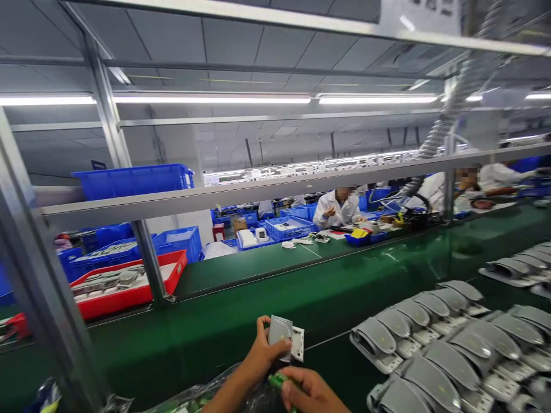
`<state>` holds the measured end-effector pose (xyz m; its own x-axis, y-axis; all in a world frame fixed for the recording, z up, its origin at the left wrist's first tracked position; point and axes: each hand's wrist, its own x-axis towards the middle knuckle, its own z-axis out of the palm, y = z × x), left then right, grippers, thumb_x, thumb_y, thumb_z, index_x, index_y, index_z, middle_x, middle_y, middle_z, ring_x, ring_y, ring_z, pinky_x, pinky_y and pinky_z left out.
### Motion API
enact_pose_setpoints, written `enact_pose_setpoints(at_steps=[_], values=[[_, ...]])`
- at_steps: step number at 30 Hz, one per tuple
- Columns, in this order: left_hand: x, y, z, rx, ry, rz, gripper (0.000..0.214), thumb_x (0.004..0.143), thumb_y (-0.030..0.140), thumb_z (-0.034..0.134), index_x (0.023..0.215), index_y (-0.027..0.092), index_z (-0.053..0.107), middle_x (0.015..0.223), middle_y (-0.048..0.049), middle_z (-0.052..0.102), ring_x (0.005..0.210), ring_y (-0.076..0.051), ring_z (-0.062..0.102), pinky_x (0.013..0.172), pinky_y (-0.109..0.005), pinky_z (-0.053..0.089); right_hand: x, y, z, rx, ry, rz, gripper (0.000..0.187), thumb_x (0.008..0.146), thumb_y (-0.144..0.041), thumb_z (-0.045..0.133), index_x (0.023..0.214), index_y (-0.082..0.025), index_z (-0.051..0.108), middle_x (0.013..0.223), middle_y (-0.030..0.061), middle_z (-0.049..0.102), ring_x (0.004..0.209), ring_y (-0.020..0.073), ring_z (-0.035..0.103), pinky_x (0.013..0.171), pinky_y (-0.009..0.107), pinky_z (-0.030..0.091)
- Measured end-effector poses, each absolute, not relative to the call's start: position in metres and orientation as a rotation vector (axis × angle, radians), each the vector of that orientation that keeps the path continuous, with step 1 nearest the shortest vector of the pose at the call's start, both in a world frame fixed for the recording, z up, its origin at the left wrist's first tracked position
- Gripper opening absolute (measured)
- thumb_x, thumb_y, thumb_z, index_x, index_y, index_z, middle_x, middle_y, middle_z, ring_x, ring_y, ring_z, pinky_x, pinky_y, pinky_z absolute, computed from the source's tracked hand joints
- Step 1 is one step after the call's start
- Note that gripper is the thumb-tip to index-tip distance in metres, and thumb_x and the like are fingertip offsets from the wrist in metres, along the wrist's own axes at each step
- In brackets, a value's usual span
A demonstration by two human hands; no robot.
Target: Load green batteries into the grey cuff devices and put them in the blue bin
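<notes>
My left hand (260, 355) is closed round a small grey plastic part with a white base (284, 337), held upright above the green conveyor belt (206, 332). Just below it, my right hand (307, 393) pinches a small green piece (279, 381); I cannot make out what it is. A clear plastic bag (202, 396) lies under my forearms at the bottom edge. To the right, several identical grey parts (434, 344) lie in overlapping rows on the belt.
A slanted metal frame post (38, 287) stands at left, and a horizontal rail (267, 189) crosses the view. A red tray (124, 284) and blue bins (133, 180) sit beyond the belt. Persons in white coats (338, 209) work at the opposite bench.
</notes>
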<state>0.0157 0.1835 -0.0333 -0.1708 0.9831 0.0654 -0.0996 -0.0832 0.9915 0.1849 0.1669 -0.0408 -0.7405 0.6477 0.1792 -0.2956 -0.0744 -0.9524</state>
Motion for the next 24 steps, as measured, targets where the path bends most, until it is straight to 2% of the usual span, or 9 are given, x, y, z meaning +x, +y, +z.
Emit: enact_pose_setpoints(at_steps=[2, 4, 8, 11, 13, 16, 19, 21, 24], values=[[0.015, 0.177, -0.04, 1.052, 1.17, 1.552, 0.101, 0.049, 0.067, 0.099, 0.119, 0.028, 0.037, 0.095, -0.002, 0.067, 0.078, -0.019, 0.064, 0.074, -0.032, 0.05, 0.176, 0.169, -0.048, -0.444, -1.312, 2.009, 0.065, 0.068, -0.08, 0.082, 0.085, -0.018, 0.068, 0.063, -0.0056, 0.049, 0.049, 0.0055, 0.038, 0.048, 0.022, 0.035], [0.018, 0.171, -0.04, 1.07, 1.126, 1.569, 0.102, 0.055, 0.068, 0.097, 0.128, 0.028, 0.039, 0.098, -0.0037, 0.067, 0.081, -0.02, 0.065, 0.076, -0.032, 0.05, 0.176, 0.171, -0.049, -0.504, -1.001, 2.053, 0.067, 0.06, -0.078, 0.088, 0.085, -0.019, 0.067, 0.065, -0.0052, 0.048, 0.051, 0.0057, 0.035, 0.046, 0.021, 0.032], [0.027, 0.16, -0.031, 1.14, 1.074, 1.484, 0.076, 0.075, 0.069, 0.084, 0.126, 0.024, 0.05, 0.103, -0.0057, 0.066, 0.089, -0.021, 0.064, 0.081, -0.033, 0.05, 0.194, 0.172, -0.031, -0.601, -0.758, 1.982, 0.053, 0.064, -0.061, 0.093, 0.085, -0.02, 0.068, 0.072, -0.002, 0.053, 0.061, 0.0102, 0.046, 0.05, 0.022, 0.042], [0.031, 0.156, -0.026, 1.238, 1.229, 1.52, 0.065, 0.078, 0.064, 0.081, 0.123, 0.024, 0.056, 0.107, -0.0059, 0.065, 0.095, -0.023, 0.064, 0.086, -0.034, 0.052, 0.205, 0.172, -0.018, -0.676, -0.782, 1.969, 0.049, 0.063, -0.055, 0.095, 0.085, -0.02, 0.068, 0.076, -0.0002, 0.058, 0.066, 0.0121, 0.052, 0.052, 0.023, 0.046], [0.032, 0.155, -0.027, 1.329, 1.394, 1.577, 0.061, 0.08, 0.059, 0.08, 0.125, 0.024, 0.06, 0.117, -0.0085, 0.064, 0.105, -0.026, 0.064, 0.094, -0.037, 0.052, 0.207, 0.174, -0.018, -0.711, -0.807, 1.945, 0.05, 0.06, -0.053, 0.096, 0.083, -0.02, 0.067, 0.077, -0.0006, 0.059, 0.061, 0.0092, 0.048, 0.047, 0.021, 0.04], [0.03, 0.158, -0.031, 1.379, 1.511, 1.599, 0.058, 0.081, 0.055, 0.079, 0.127, 0.023, 0.063, 0.124, -0.0109, 0.063, 0.113, -0.029, 0.063, 0.101, -0.04, 0.051, 0.206, 0.178, -0.025, -0.81, -0.906, 1.854, 0.056, 0.055, -0.058, 0.095, 0.082, -0.02, 0.064, 0.072, -0.0034, 0.055, 0.049, 0.0041, 0.034, 0.04, 0.019, 0.024], [0.027, 0.161, -0.034, 1.384, 1.493, 1.558, 0.058, 0.083, 0.056, 0.078, 0.128, 0.024, 0.064, 0.121, -0.0103, 0.066, 0.112, -0.029, 0.063, 0.101, -0.041, 0.051, 0.209, 0.182, -0.032, -0.933, -1.133, 1.61, 0.061, 0.063, -0.067, 0.084, 0.097, -0.02, 0.067, 0.069, -0.0041, 0.056, 0.046, 0.0066, 0.035, 0.042, 0.023, 0.026], [0.025, 0.162, -0.034, 1.422, 1.477, 1.503, 0.055, 0.085, 0.058, 0.075, 0.128, 0.025, 0.065, 0.121, -0.0093, 0.066, 0.111, -0.029, 0.063, 0.101, -0.041, 0.051, 0.213, 0.182, -0.032, -1.015, -1.34, 1.367, 0.058, 0.074, -0.069, 0.073, 0.104, -0.02, 0.067, 0.072, -0.0005, 0.063, 0.051, 0.0126, 0.048, 0.048, 0.027, 0.037], [0.023, 0.163, -0.031, 1.496, 1.458, 1.371, 0.051, 0.09, 0.06, 0.068, 0.128, 0.027, 0.068, 0.122, -0.0079, 0.066, 0.109, -0.028, 0.064, 0.1, -0.041, 0.051, 0.218, 0.181, -0.029, -1.052, -1.628, 1.026, 0.044, 0.087, -0.063, 0.057, 0.101, -0.022, 0.066, 0.08, 0.0052, 0.072, 0.068, 0.0214, 0.064, 0.065, 0.035, 0.049]])
